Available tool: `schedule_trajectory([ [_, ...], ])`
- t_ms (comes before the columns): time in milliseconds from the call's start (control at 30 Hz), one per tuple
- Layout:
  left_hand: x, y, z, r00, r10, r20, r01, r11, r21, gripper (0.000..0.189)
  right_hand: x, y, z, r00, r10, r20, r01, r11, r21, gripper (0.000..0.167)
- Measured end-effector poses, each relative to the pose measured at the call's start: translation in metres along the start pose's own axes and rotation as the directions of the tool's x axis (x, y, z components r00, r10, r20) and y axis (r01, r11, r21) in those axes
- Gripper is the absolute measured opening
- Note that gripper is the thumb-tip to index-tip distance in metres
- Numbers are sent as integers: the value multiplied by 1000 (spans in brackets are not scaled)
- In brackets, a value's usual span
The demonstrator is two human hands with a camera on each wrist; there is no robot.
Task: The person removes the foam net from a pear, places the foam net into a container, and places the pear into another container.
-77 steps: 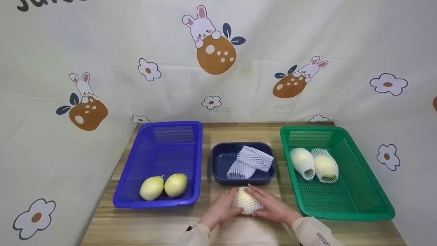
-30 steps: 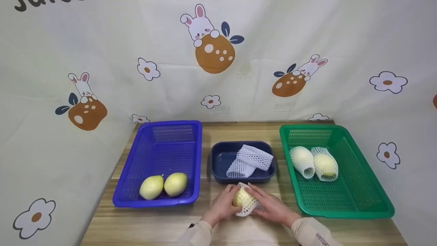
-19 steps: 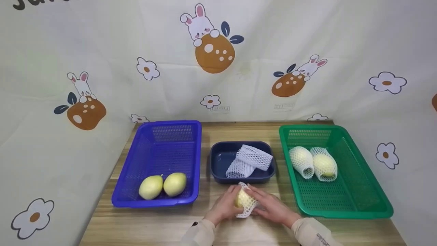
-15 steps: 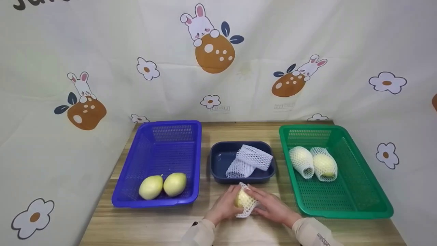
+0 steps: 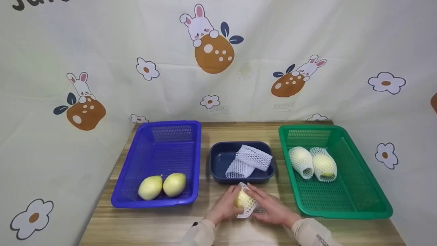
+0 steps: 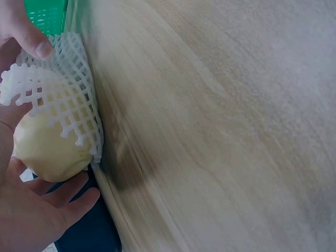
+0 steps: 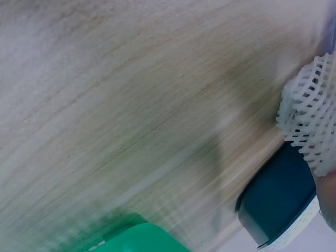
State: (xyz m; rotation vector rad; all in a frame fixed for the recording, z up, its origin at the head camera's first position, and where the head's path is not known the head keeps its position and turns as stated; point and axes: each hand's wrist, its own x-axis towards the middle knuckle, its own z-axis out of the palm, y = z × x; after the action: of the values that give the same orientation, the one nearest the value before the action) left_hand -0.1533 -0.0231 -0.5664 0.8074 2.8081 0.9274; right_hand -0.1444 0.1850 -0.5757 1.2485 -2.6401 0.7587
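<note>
A pale yellow pear point(image 5: 241, 201) is between my hands in front of the dark blue tray, partly inside a white foam net sleeve point(image 6: 68, 100). The left hand point(image 5: 223, 205) holds the pear's bare left end; in the left wrist view its fingers curl under the bare pear flesh point(image 6: 50, 149). My right hand point(image 5: 273, 209) grips the sleeve over the pear from the right, thumb near the net's loose edge. In the right wrist view the netted end point(image 7: 312, 107) shows at the right edge, and most of that hand is out of frame.
At left, a blue basket point(image 5: 117, 201) holds two bare pears point(image 5: 151, 188). The dark blue tray point(image 5: 218, 172) behind my hands contains two foam net sleeves point(image 5: 254, 158). At right, a green basket point(image 5: 375, 214) holds two netted pears point(image 5: 301, 162). A patterned cloth point(image 5: 252, 82) hangs behind the table.
Earlier the net covered nearly all the visible pear; its left end then came into view bare, with the net's edge hanging toward the front. Over the last half second the hands barely move.
</note>
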Motion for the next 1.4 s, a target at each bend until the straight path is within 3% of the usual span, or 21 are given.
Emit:
schedule_trajectory([
  [200, 1, 1, -1, 1000, 11, 7, -11, 1000, -13, 73, 1, 0, 3, 1000, -3, -1, 3, 1000, -26, 73],
  [500, 0, 3, -2, 999, -39, 19, 40, 999, -28, 77, 0, 0, 4, 1000, 1, 12, 0, 998, -62, 71],
  [800, 1, 0, -1, 1000, 20, 0, -20, 1000, 16, 71, -3, 2, 4, 999, -25, -32, 23, 998, -66, 63],
  [1067, -3, 3, -5, 999, -38, 32, 38, 999, 0, 74, -3, 0, 1, 998, -58, -37, 57, 997, -43, 58],
  [1400, -5, 1, -7, 999, 41, 24, -42, 999, 19, 66, -1, 2, 0, 989, -112, -96, 109, 993, -39, 55],
])
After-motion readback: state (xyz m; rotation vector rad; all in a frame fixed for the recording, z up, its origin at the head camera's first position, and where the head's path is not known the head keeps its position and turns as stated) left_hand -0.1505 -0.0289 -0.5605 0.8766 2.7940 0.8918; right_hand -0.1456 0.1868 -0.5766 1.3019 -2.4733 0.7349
